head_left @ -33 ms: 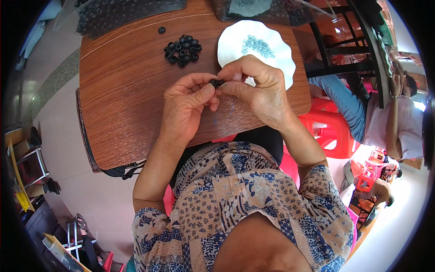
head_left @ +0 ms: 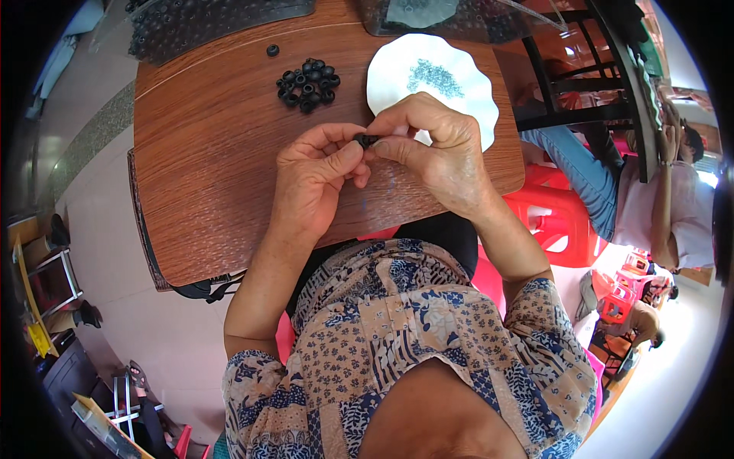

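Over a brown wooden table [head_left: 206,176], my left hand [head_left: 317,176] and my right hand [head_left: 436,149] meet fingertip to fingertip. Between them they pinch a small black ring-shaped part [head_left: 367,140]. A pile of several similar black rings [head_left: 307,83] lies on the table beyond my left hand, and a single ring [head_left: 272,50] sits apart further back. Just behind my right hand is a white scalloped plate [head_left: 466,111] holding a heap of tiny teal bits [head_left: 434,76].
Clear plastic bags [head_left: 199,23] with more black parts lie along the table's far edge. To the right stand a black metal frame [head_left: 581,69] and red plastic stools [head_left: 558,214], and another person [head_left: 650,199] sits there. Pale floor runs along the left.
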Motion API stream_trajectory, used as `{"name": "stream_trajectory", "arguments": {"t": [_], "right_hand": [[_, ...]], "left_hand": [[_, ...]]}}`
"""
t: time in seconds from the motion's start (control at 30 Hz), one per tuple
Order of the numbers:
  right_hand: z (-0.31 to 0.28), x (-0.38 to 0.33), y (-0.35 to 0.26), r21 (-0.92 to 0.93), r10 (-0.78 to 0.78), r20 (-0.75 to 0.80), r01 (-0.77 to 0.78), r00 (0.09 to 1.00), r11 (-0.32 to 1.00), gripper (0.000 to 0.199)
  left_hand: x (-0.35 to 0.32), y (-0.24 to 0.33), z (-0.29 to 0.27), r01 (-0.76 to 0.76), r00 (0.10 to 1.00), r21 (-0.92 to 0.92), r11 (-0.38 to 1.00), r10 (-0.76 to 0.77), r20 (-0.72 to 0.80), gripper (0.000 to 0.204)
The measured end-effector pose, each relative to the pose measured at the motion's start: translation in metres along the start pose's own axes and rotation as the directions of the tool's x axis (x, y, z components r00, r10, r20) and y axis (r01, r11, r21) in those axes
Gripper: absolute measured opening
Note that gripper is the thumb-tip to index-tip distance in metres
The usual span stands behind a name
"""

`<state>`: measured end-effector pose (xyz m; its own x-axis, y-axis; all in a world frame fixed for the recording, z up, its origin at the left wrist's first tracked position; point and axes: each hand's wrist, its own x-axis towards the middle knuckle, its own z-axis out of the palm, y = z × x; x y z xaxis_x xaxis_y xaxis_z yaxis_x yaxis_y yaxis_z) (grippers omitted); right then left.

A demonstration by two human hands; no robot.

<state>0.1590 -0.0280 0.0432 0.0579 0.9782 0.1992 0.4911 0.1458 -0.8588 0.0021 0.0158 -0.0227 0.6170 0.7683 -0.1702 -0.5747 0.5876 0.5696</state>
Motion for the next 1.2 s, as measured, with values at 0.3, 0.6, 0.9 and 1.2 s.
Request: {"name": "stream_trajectory", "arguments": {"t": [0.3, 0.6, 0.9, 1.2], "right_hand": [[0.001, 0.000, 0.006, -0.075, -0.102, -0.024, 0.100, 0.995, 0.992, 0.015], [0.003, -0.005, 0.007, -0.125, -0.146, -0.083, 0.135, 0.986, 0.983, 0.015], [0.001, -0.007, 0.000, -0.139, -0.037, -0.089, 0.025, 0.995, 0.990, 0.015], [0.012, -0.015, 0.009, -0.427, -0.419, -0.199, 0.307, 0.886, 0.851, 0.034]], "left_hand": [[0.000, -0.001, 0.003, 0.010, 0.999, 0.120, 0.993, -0.005, -0.039, 0.018], [0.001, -0.001, 0.008, -0.003, 0.999, 0.122, 0.992, 0.007, -0.036, 0.018], [0.001, -0.006, 0.013, -0.122, 0.991, 0.202, 0.972, 0.131, -0.036, 0.017], [0.006, -0.008, 0.022, 0.017, 0.996, 0.028, 0.999, -0.015, -0.084, 0.015]]}}
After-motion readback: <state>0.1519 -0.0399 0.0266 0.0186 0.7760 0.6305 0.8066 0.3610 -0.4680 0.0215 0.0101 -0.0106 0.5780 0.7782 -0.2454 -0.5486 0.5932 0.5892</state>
